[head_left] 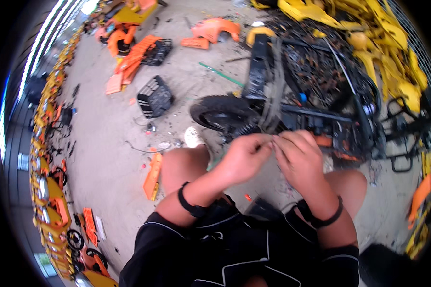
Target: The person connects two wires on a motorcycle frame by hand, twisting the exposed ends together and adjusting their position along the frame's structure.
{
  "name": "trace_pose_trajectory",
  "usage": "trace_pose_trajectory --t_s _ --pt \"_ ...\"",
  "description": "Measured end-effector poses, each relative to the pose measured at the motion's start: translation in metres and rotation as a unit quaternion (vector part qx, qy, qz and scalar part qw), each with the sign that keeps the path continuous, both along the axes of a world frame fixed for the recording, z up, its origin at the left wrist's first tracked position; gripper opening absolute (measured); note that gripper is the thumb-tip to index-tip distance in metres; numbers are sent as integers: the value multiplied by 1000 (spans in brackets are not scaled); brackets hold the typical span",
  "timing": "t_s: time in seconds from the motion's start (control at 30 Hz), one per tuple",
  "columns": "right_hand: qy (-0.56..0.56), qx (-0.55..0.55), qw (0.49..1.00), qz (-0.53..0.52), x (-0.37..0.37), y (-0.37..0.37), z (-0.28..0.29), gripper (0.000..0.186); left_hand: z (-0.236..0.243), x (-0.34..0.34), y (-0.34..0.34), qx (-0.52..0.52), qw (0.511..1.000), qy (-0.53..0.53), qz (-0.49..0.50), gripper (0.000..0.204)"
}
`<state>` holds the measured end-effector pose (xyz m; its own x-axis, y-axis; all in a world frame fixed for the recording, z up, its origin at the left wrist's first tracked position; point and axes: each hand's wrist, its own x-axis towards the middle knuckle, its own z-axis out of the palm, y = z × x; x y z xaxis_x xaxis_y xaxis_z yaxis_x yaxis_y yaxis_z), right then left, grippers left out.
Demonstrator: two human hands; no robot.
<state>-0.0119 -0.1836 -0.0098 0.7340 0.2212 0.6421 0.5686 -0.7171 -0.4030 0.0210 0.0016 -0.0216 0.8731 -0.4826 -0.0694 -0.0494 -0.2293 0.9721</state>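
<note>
My left hand [250, 154] and my right hand [297, 158] meet at the fingertips, both closed in a pinch on something too small to make out. They are over a partly stripped black scooter frame [316, 111], whose front wheel [210, 115] lies toward the left with its tire showing. A pale, blurred strand [274, 91], perhaps wire or tubing, rises from near my fingers over the frame. Orange and black parts [324, 141] sit in the frame just right of my hands.
Yellow body panels [385, 48] and dark scrap [311, 62] are piled behind the frame. A black plastic basket [153, 95], orange panels [129, 62] and a green rod [220, 72] lie on the concrete floor [100, 143]. Yellow scooters [52, 205] line the left side.
</note>
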Motion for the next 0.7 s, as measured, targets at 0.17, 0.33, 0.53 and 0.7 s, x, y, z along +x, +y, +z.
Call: trace_pose_trajectory --t_s 0.17,0.33,0.53,0.7 --pt "9 34 999 -20 -3 9 -1 19 -2 -4 -1 22 984 -175 -2 16" --pt "21 43 998 -39 -8 15 1 18 -3 -7 -2 48 979 -196 -6 18" --pt "33 74 996 -42 -11 11 -2 21 -5 -11 -5 56 975 -213 -12 18" --pt "37 77 996 -33 -11 8 0 20 1 -14 -8 40 976 -214 -7 11"
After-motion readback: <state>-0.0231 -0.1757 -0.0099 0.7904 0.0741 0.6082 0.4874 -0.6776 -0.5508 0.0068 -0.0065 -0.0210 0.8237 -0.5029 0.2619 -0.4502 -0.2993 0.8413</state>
